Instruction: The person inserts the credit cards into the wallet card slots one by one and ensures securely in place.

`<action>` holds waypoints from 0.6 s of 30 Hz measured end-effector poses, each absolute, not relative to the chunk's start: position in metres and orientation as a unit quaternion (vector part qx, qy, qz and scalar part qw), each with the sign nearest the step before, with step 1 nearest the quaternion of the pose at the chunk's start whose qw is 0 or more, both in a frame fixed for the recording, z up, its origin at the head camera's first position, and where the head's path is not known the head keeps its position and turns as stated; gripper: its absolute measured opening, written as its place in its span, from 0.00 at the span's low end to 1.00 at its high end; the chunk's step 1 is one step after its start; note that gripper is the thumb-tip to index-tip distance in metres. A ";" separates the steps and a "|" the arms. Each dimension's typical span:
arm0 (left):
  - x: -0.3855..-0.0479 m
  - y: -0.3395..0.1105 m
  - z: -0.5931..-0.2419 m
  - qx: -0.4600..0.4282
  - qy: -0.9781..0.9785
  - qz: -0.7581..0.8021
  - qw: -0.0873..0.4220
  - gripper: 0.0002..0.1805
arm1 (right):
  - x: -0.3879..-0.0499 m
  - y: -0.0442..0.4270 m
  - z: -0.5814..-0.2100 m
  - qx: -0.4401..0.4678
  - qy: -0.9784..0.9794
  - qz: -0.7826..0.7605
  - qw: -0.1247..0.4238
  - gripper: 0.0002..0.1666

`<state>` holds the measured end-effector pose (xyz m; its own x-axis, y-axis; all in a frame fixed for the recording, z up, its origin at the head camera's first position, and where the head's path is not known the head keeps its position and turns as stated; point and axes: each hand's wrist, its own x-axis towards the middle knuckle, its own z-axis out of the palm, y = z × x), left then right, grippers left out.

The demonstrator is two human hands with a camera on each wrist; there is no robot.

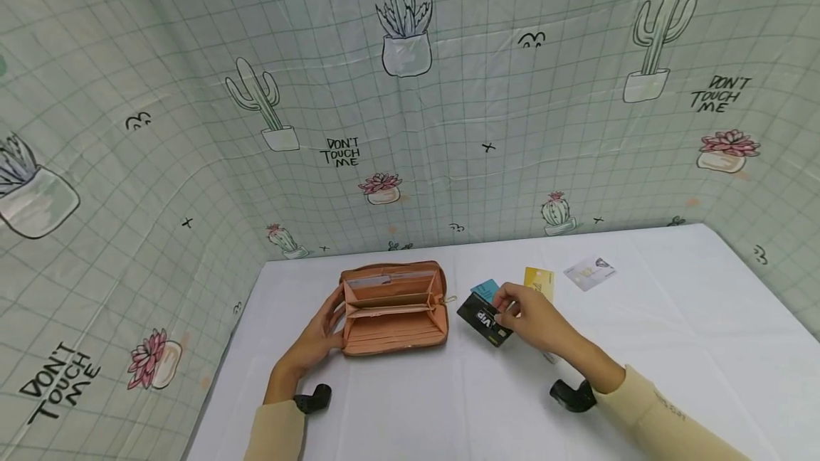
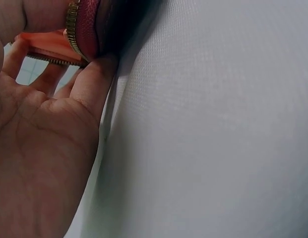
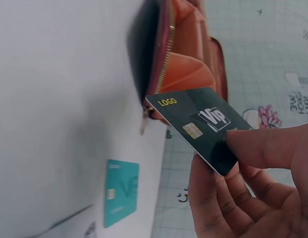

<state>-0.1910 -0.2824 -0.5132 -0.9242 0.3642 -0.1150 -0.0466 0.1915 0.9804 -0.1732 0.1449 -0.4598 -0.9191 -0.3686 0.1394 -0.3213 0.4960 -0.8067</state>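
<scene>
An orange zip wallet (image 1: 396,341) lies unzipped and spread wide on the table, showing its inner pockets. My left hand (image 1: 316,336) grips its left edge; in the left wrist view the thumb and fingers (image 2: 96,82) lie about the zipped rim. To the right of the wallet, my right hand (image 1: 528,315) pinches a black VIP card (image 1: 480,319) between thumb and fingers, tilted and raised off the table. In the right wrist view the card (image 3: 193,111) shows a gold chip and the word LOGO. Something light and pale slips in one back pocket of the wallet.
Behind the right hand lie a teal card (image 1: 485,289), a yellow card (image 1: 539,277), and a pale card (image 1: 589,273) farther right. Another card (image 1: 551,357) is mostly hidden under the right wrist. A cactus-patterned cloth (image 1: 448,112) hangs behind the white table (image 1: 442,411).
</scene>
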 end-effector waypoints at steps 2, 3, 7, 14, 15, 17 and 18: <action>-0.191 -0.282 -0.513 0.103 0.753 0.628 0.165 0.63 | -0.179 0.143 -0.455 -0.198 0.862 -0.466 0.020 0.07; -0.192 -0.282 -0.514 0.103 0.754 0.628 0.165 0.63 | -0.182 0.141 -0.454 -0.198 0.860 -0.470 0.018 0.08; -0.192 -0.283 -0.515 0.106 0.752 0.629 0.165 0.62 | -0.193 0.135 -0.447 -0.198 0.853 -0.483 0.004 0.08; -0.192 -0.282 -0.515 0.100 0.757 0.624 0.166 0.64 | -0.211 0.117 -0.438 -0.188 0.850 -0.492 -0.024 0.10; -0.192 -0.282 -0.515 0.098 0.756 0.625 0.166 0.64 | -0.214 0.113 -0.437 -0.189 0.850 -0.491 -0.030 0.09; -0.192 -0.282 -0.515 0.097 0.754 0.628 0.166 0.64 | -0.219 0.108 -0.434 -0.186 0.851 -0.489 -0.042 0.09; -0.192 -0.281 -0.515 0.097 0.752 0.631 0.165 0.64 | -0.221 0.105 -0.433 -0.186 0.850 -0.491 -0.046 0.08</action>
